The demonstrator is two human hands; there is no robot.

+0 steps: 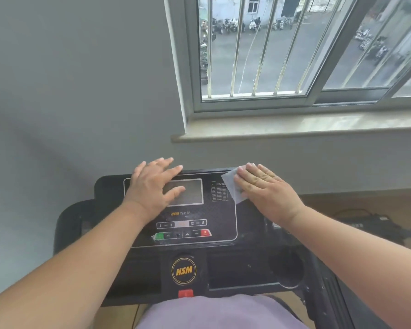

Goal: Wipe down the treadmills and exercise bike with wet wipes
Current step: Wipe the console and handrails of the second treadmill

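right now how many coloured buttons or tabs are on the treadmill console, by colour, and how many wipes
green button: 1
red button: 1
red tab at the console's near edge: 1
wet wipe, under the right hand: 1
total: 4

We read "HSM" in yellow letters on the round black gold-rimmed badge (184, 270) low on the black treadmill console (223, 224). A smaller yellow "HSM" (175, 213) stands under the grey display screen (190, 192). The speed-key strip (181, 224) shows 4, 8, 12, 16. The small table (219, 191) is too fine to read.
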